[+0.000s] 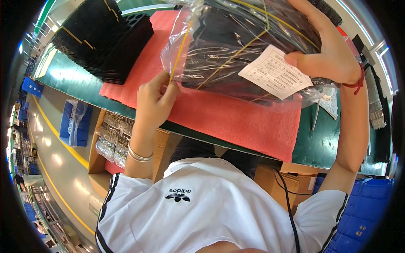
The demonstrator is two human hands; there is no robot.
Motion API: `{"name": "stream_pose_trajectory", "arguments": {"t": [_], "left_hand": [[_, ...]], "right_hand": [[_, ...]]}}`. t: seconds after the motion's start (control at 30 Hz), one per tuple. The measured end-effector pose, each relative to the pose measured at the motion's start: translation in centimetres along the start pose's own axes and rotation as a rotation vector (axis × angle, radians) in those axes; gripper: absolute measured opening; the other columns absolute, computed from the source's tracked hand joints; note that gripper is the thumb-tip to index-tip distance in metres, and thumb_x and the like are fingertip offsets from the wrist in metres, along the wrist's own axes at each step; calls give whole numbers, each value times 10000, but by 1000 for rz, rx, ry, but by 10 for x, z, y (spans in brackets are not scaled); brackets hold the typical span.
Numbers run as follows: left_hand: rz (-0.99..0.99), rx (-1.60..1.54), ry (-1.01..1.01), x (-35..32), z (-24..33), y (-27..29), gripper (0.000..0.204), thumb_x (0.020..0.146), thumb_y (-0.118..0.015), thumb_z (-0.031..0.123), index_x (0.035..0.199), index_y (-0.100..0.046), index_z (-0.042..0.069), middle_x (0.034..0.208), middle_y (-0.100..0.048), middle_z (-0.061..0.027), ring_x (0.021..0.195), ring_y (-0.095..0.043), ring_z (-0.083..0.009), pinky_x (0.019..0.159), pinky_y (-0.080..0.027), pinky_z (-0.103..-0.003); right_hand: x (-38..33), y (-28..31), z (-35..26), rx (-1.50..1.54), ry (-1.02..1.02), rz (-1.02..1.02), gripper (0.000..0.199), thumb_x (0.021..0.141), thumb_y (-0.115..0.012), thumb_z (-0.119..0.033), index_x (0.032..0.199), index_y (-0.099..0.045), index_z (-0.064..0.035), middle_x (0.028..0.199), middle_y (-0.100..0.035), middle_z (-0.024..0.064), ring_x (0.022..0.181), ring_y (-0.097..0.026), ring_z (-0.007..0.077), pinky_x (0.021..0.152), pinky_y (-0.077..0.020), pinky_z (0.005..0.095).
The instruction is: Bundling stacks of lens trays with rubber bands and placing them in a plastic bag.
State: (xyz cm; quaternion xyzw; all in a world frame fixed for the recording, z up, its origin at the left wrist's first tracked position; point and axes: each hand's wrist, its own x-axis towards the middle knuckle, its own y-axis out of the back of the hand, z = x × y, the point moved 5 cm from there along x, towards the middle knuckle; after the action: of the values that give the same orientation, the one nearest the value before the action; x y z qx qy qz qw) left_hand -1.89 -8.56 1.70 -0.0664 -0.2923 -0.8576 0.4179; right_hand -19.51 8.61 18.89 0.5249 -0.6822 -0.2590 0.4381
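Observation:
A bundle of black trays in clear plastic wrap [228,42] rests on a red foam mat [249,122]. Thin yellow bands cross over the wrap. My left hand [155,97] is closed at the bundle's near left corner, pinching a yellow rubber band [179,52] that is stretched along its left side. Around the right side of the bundle reaches my right hand [331,52], its thumb lying on a white printed label [274,72] against the wrap. The other right fingers are hidden behind the bundle.
Stacked black trays [101,42] with yellow bands stand on the green table [65,69] at the left. Below sits an open cardboard box [99,168] of plastic-wrapped parts, near a blue bin [76,122]. A black cable [289,198] hangs beside my body.

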Motion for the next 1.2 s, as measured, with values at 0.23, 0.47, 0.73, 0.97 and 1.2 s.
{"name": "stream_pose_trajectory", "arguments": {"t": [0.23,0.47,0.73,0.97,1.2], "left_hand": [[0,-4,-215,39,4,15,99,834,-562,85,825,-612,-1,613,-619,-90,575,-630,-114,530,-452,-246],[315,96,-558,70,51,42,296,683,-722,39,972,-656,48,844,-671,-71,684,-653,-164,652,-517,-269],[330,502,-1204,64,106,66,345,593,-722,25,930,-692,86,954,-669,-63,925,-636,-242,869,-480,-347],[-88,329,-1084,93,72,51,304,684,-633,-20,985,-643,14,964,-657,-122,941,-632,-307,806,-509,-354],[-299,96,-871,115,55,45,259,727,-527,-90,962,-599,-9,907,-625,-121,843,-610,-236,758,-475,-286]], "right_hand": [[-3,0,0,-77,189,-20,893,622,-757,-180,1390,-349,21,1184,-473,127,1080,-500,197,936,-389,307],[3,-10,-7,-106,259,-79,871,540,-641,-73,1379,-409,-48,1234,-451,102,1156,-467,237,1019,-316,302],[24,-18,4,-162,108,-124,820,560,-660,-78,1356,-462,-94,1120,-477,84,1065,-484,208,961,-353,287],[36,-22,19,-146,184,-108,770,641,-718,-229,1359,-461,-117,1062,-491,131,971,-514,255,864,-420,316],[39,-22,16,-144,166,-160,763,656,-718,-227,1360,-454,-100,1062,-484,121,989,-501,245,887,-405,323]]}}
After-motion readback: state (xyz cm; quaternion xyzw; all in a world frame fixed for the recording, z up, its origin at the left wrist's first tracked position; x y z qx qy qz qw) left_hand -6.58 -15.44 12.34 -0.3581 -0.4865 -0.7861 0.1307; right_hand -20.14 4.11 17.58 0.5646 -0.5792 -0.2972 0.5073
